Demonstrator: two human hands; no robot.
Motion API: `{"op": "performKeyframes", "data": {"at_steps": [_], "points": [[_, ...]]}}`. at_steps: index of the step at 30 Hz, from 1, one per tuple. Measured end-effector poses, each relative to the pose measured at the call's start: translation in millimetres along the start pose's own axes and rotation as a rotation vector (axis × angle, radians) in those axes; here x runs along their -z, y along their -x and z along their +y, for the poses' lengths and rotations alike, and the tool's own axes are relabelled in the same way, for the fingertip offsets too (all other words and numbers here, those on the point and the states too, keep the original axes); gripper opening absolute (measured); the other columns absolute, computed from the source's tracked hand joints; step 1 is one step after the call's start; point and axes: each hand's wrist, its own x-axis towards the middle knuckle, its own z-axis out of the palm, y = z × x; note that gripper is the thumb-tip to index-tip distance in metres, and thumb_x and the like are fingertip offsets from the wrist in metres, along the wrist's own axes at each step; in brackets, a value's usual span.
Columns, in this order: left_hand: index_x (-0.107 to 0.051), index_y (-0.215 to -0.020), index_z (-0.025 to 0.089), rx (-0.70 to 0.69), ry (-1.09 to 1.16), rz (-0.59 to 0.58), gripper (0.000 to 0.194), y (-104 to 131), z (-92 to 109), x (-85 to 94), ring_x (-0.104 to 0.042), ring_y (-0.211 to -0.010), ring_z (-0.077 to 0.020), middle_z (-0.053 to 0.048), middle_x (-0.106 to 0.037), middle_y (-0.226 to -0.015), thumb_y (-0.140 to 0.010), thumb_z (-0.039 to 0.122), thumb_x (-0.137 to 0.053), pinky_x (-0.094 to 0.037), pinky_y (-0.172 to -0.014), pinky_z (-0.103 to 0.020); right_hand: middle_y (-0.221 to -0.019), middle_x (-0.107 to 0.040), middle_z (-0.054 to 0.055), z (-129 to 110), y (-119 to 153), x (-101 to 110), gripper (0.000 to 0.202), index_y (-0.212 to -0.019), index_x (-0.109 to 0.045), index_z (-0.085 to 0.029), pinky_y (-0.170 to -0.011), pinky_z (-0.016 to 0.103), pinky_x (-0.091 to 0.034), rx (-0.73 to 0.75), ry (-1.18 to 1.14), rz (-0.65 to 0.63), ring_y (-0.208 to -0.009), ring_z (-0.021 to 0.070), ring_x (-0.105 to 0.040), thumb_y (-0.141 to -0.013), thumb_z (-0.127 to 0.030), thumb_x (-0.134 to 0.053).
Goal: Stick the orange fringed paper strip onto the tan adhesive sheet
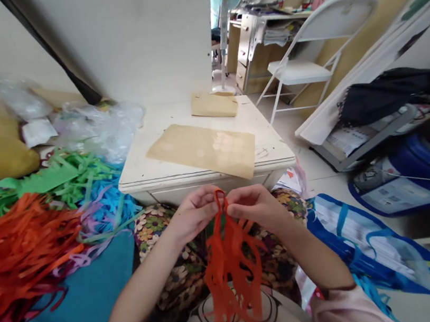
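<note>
Strips of thin orange paper, bunched into a limp, curling cluster (231,276), hang from both hands above the lap. Left hand (193,212) and right hand (254,206) meet fingertip to fingertip, each pinching the small loop at the top of the cluster, wrists bent inward, forearms angled up from the body. Just beyond stands a low cream worktop (159,161) bearing a flat brown paper envelope (203,149). A loose heap of orange paper strips (15,247) lies on the left, with green paper strips (61,177) behind it.
</note>
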Motion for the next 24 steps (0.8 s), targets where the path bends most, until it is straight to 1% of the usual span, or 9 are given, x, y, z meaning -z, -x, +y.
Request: {"op": "performKeyframes", "data": {"at_steps": [3, 7, 10, 12, 14, 16, 19, 21, 24], "points": [[-0.055, -0.070, 0.018, -0.026, 0.019, -0.031, 0.028, 3, 1, -2.6, -0.047, -0.052, -0.0051, 0.004, -0.053, -0.060, -0.050, 0.029, -0.072, -0.036, -0.050, -0.016, -0.053, -0.052, -0.003, 2, 4, -3, 0.018, -0.057, -0.059, -0.013, -0.051, 0.021, -0.035, -0.008, 0.052, 0.057, -0.050, 0.0070, -0.043, -0.053, -0.027, -0.069], [-0.056, -0.068, 0.016, -0.102, -0.040, -0.016, 0.020, 5, -1, -6.4, -0.048, -0.057, -0.0050, 0.003, -0.052, -0.063, -0.057, 0.028, -0.067, -0.038, -0.054, -0.016, -0.054, -0.054, -0.004, 2, 7, -5, 0.015, -0.059, -0.061, -0.013, -0.051, 0.019, -0.035, 0.001, -0.021, 0.105, -0.051, 0.0059, -0.044, -0.054, -0.025, -0.068], [-0.056, -0.065, 0.016, -0.178, -0.088, -0.002, 0.016, 3, -5, -8.7, -0.048, -0.066, -0.0063, 0.001, -0.051, -0.075, -0.059, 0.027, -0.066, -0.039, -0.059, -0.017, -0.053, -0.053, -0.005, 0, 6, -6, 0.013, -0.059, -0.060, -0.013, -0.050, 0.018, -0.035, 0.008, -0.060, 0.104, -0.049, 0.0047, -0.043, -0.056, -0.024, -0.066], [-0.055, -0.063, 0.015, -0.188, -0.089, 0.015, 0.018, 0, -7, -9.2, -0.048, -0.072, -0.0074, 0.000, -0.050, -0.087, -0.057, 0.029, -0.066, -0.040, -0.062, -0.017, -0.051, -0.051, -0.005, -1, 5, -5, 0.012, -0.059, -0.060, -0.013, -0.049, 0.018, -0.034, 0.025, -0.072, 0.096, -0.048, 0.0041, -0.041, -0.058, -0.025, -0.064], [-0.056, -0.064, 0.016, -0.147, -0.035, 0.044, 0.020, -4, -9, -9.2, -0.049, -0.072, -0.0072, 0.000, -0.050, -0.091, -0.055, 0.029, -0.068, -0.040, -0.062, -0.017, -0.052, -0.050, -0.005, -1, 2, -4, 0.012, -0.059, -0.059, -0.013, -0.048, 0.017, -0.033, 0.041, -0.085, 0.084, -0.049, 0.0038, -0.041, -0.060, -0.025, -0.063], [-0.058, -0.069, 0.016, -0.072, 0.057, 0.054, 0.025, -8, -10, -8.7, -0.049, -0.068, -0.0065, 0.001, -0.053, -0.084, -0.051, 0.029, -0.070, -0.040, -0.062, -0.017, -0.053, -0.049, -0.005, 0, -1, -2, 0.012, -0.059, -0.059, -0.013, -0.049, 0.017, -0.033, 0.043, -0.090, 0.074, -0.049, 0.0037, -0.041, -0.060, -0.024, -0.063], [-0.060, -0.078, 0.016, 0.036, 0.178, 0.037, 0.033, -13, -11, -7.9, -0.052, -0.065, -0.0073, 0.002, -0.056, -0.072, -0.048, 0.028, -0.072, -0.041, -0.063, -0.017, -0.055, -0.051, -0.005, 4, -4, 1, 0.013, -0.061, -0.060, -0.013, -0.049, 0.017, -0.034, 0.033, -0.095, 0.073, -0.051, 0.0040, -0.043, -0.059, -0.025, -0.063], [-0.061, -0.080, 0.016, 0.064, 0.221, 0.020, 0.035, -14, -12, -7.3, -0.053, -0.063, -0.0083, 0.002, -0.057, -0.069, -0.048, 0.027, -0.072, -0.042, -0.061, -0.018, -0.057, -0.052, -0.004, 6, -6, 1, 0.013, -0.062, -0.060, -0.013, -0.050, 0.017, -0.035, 0.025, -0.107, 0.075, -0.052, 0.0044, -0.044, -0.058, -0.025, -0.064], [-0.062, -0.080, 0.015, 0.072, 0.242, -0.011, 0.032, -15, -12, -7.2, -0.056, -0.064, -0.0109, 0.000, -0.059, -0.068, -0.051, 0.025, -0.070, -0.043, -0.058, -0.019, -0.056, -0.052, -0.004, 8, -7, 2, 0.013, -0.062, -0.061, -0.013, -0.050, 0.018, -0.036, 0.031, -0.103, 0.079, -0.051, 0.0046, -0.044, -0.058, -0.025, -0.063]]}}
